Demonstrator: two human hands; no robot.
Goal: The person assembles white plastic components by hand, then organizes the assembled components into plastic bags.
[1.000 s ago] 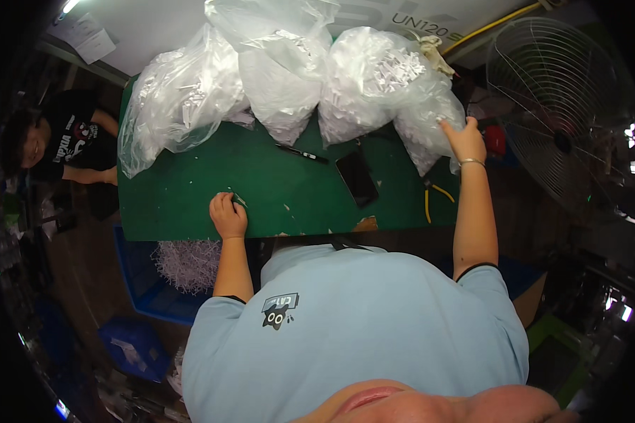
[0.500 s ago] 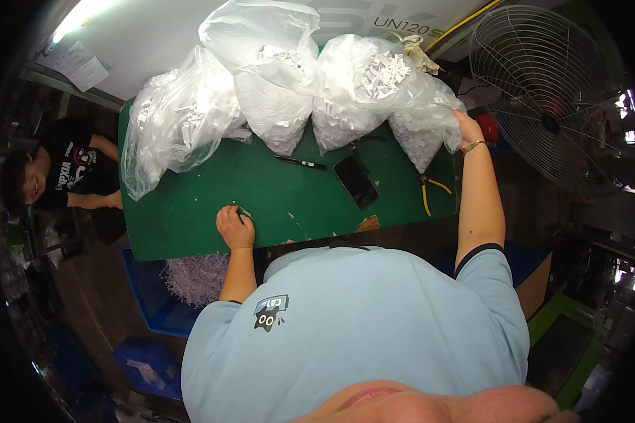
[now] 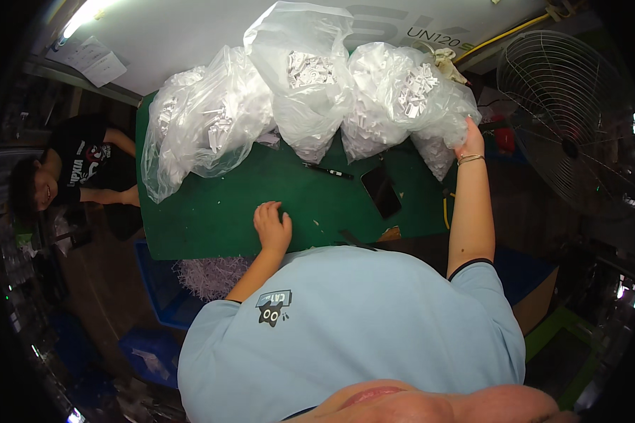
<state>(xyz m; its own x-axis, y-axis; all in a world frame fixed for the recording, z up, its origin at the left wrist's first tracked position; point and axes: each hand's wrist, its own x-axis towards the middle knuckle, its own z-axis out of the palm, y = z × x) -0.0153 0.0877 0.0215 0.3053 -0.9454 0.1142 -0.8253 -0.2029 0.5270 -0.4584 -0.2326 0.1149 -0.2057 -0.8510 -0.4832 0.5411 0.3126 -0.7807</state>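
Right hand (image 3: pixel 469 137) raised to far right corner of green tabletop (image 3: pixel 212 211), palm and fingers laid against side of rightmost clear bag (image 3: pixel 409 99) of white parts; whether it grips plastic, cannot tell. Left hand (image 3: pixel 271 227) rests on tabletop near front edge, fingers loosely curled; anything pinched beneath, cannot tell. Two more bags (image 3: pixel 212 120) along back edge. Black pen (image 3: pixel 328 170) and dark phone (image 3: pixel 381 192) mid-tabletop, between hands. Wire fan (image 3: pixel 568 120) beyond right edge.
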